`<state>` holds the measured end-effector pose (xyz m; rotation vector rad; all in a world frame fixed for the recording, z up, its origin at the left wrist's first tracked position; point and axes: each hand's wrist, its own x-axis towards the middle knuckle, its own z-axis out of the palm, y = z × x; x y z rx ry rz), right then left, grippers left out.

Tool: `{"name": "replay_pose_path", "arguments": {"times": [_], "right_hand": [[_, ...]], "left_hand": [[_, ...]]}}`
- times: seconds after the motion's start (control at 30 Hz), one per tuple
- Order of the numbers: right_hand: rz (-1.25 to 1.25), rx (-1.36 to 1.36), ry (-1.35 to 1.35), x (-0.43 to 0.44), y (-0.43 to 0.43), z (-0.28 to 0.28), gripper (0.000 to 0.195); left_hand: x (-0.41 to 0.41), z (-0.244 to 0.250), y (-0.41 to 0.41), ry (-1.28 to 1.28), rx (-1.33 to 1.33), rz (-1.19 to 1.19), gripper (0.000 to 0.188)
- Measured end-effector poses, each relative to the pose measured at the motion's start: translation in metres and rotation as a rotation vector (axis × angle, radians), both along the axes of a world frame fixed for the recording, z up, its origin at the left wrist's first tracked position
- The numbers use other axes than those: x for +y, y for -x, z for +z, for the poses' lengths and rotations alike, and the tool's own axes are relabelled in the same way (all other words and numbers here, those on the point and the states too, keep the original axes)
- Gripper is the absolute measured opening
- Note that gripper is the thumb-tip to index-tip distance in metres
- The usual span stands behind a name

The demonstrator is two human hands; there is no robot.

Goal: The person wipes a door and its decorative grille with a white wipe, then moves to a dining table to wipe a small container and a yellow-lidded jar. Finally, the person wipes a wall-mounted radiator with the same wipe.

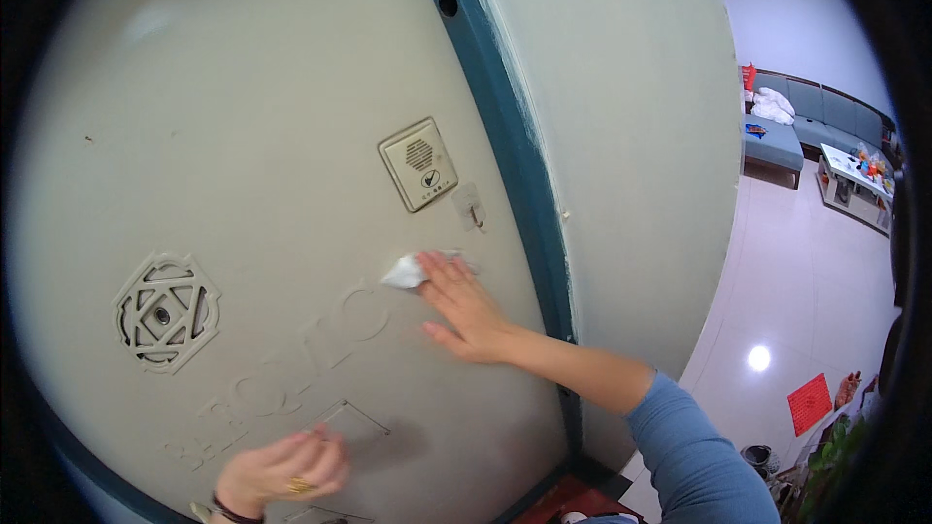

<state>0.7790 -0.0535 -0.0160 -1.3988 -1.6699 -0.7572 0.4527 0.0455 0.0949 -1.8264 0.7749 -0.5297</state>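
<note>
My right hand [462, 309] presses a white cloth or tissue [408, 273] flat against a cream-coloured door [291, 124] with its fingers. Just above it are a transparent adhesive hook [471, 208] and a square speaker panel [419, 164]. Lower on the door, my left hand [295, 469], blurred, has its fingers curled close to the surface; whether anything is between them cannot be made out. It wears a gold-coloured ring and a dark bracelet. Raised lettering [360, 313] runs between the hands. An ornamental peephole cover [166, 314] is at the left.
A dark teal door frame [502, 138] borders the door, beside a pale wall [626, 124]. Beyond the wall are a grey-blue sofa [775, 138], a low table [848, 167] bearing items and a red mat [809, 405] on a tiled floor. Green leaves [826, 455] show at lower right.
</note>
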Motion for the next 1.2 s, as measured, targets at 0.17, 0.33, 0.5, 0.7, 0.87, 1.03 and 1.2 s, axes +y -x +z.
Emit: {"name": "replay_pose_path", "arguments": {"times": [0.17, 0.33, 0.5, 0.7, 0.87, 1.03, 1.2], "right_hand": [[-0.066, 0.269, -0.1, -0.012, -0.004, -0.043, 0.06], [0.432, 0.754, 0.078, -0.039, 0.046, -0.029, 0.056], [1.442, 1.561, -0.017, -0.076, 0.064, 0.016, 0.064], [1.487, 1.694, -0.061, -0.095, 0.09, 0.036, 0.065], [1.491, 1.625, -0.027, -0.091, 0.1, 0.031, 0.063], [1.151, 1.271, 0.076, -0.081, 0.099, 0.024, 0.064], [0.721, 0.969, 0.176, -0.081, 0.087, 0.014, 0.059]], "left_hand": [[-0.054, -0.016, -0.027, 0.42, 0.095, 0.233, 0.021], [-0.057, -0.023, -0.047, 0.916, 0.067, 0.332, 0.019], [-0.067, -0.012, -0.068, 1.274, 0.009, 0.196, 0.024], [-0.07, -0.012, -0.089, 1.841, -0.041, -0.072, 0.028], [-0.071, -0.013, -0.105, 2.342, 0.156, -0.11, 0.036], [-0.072, -0.02, -0.121, 2.491, 0.21, -0.17, 0.04], [-0.066, -0.028, -0.129, 2.529, 0.021, -0.115, 0.032]]}}
